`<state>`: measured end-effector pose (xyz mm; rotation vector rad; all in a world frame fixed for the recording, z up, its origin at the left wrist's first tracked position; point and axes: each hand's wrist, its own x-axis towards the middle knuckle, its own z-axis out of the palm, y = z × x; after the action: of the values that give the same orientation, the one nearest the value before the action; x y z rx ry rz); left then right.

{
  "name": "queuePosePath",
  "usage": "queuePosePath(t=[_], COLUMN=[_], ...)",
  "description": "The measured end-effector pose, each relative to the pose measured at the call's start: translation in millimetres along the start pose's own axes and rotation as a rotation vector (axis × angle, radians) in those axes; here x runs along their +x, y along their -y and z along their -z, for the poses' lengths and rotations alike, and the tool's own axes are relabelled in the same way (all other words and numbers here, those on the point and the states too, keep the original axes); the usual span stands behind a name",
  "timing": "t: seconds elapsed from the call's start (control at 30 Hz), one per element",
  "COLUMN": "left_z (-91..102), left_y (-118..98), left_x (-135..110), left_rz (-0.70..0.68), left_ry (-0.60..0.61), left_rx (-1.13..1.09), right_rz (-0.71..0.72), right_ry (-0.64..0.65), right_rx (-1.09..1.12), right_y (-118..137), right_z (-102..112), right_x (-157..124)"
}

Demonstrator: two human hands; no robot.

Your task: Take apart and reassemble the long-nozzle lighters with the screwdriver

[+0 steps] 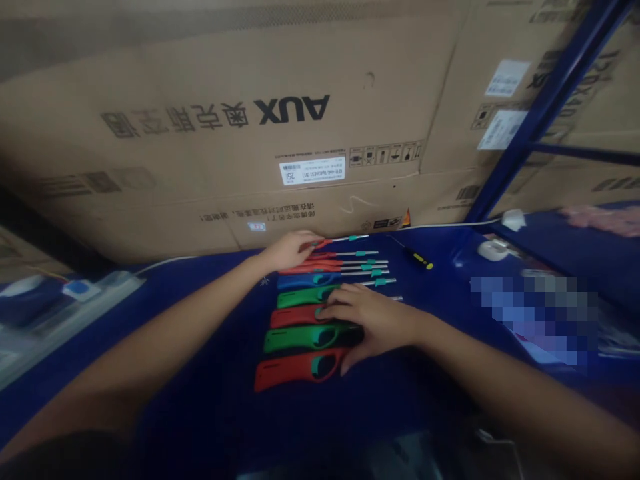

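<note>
Several long-necked lighters lie side by side in a row, handles to the left and metal necks to the right, some necks carrying teal bits. My left hand (293, 250) is closed around the handle of the farthest red lighter (325, 244) at the top of the row. Over the near end spreads my right hand (377, 317), fingers apart and curled down. Its fingertips touch a red lighter (295, 315), and its thumb is at the nearest orange-red lighter (290, 370). Between these lies a green lighter (295, 339). The right hand covers several of the necks.
A blue-covered table (200, 420) carries the row. Large cardboard boxes (215, 60) stand behind it. To the right lie a black-and-yellow screwdriver (419, 258) and a white object (493, 249). A blue metal post (545, 100) rises at the right.
</note>
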<state>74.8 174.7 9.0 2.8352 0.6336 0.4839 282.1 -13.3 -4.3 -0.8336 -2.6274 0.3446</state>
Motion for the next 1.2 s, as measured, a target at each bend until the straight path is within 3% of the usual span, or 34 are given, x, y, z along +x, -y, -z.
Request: queuePosePath(t=[0.1,0.27,0.5,0.83,0.93,1.0,1.07,1.13,1.2], left_z=[-2.3,-14.7,-25.2,-26.7,-22.5,-16.9,-8.9,0.0,7.5], left_y=[-12,-30,-55,-40,-44,-60,-86,-117,-144], left_x=[-16,-41,-45,-39,-46,-55,-67,-81,-95], left_rz=[0.014,0.229,0.364,0.415,0.387,0.35,0.25,0.107,0.031], left_ry=[-0.007,0.178,0.247,0.257,0.263,0.213,0.095,0.009,0.056], left_rx=[0.025,0.15,0.198,0.182,0.154,0.123,0.09,0.054,0.051], right_rz=[0.003,-0.014,-0.049,-0.024,-0.06,-0.244,-0.622,-1.055,-1.301], right_ry=[0.003,0.019,0.095,0.093,-0.053,-0.254,-0.371,-0.274,-0.123], right_rx=[0.027,0.072,0.071,0.123,0.169,0.006,-0.316,-0.514,-0.52], right_y=[-3,-2,4,6,-9,-27,-47,-63,-75], right_z=[-1,2,11,15,24,34,44,51,55], right_x=[-1,-1,-3,-1,-6,-13,-22,-31,-39])
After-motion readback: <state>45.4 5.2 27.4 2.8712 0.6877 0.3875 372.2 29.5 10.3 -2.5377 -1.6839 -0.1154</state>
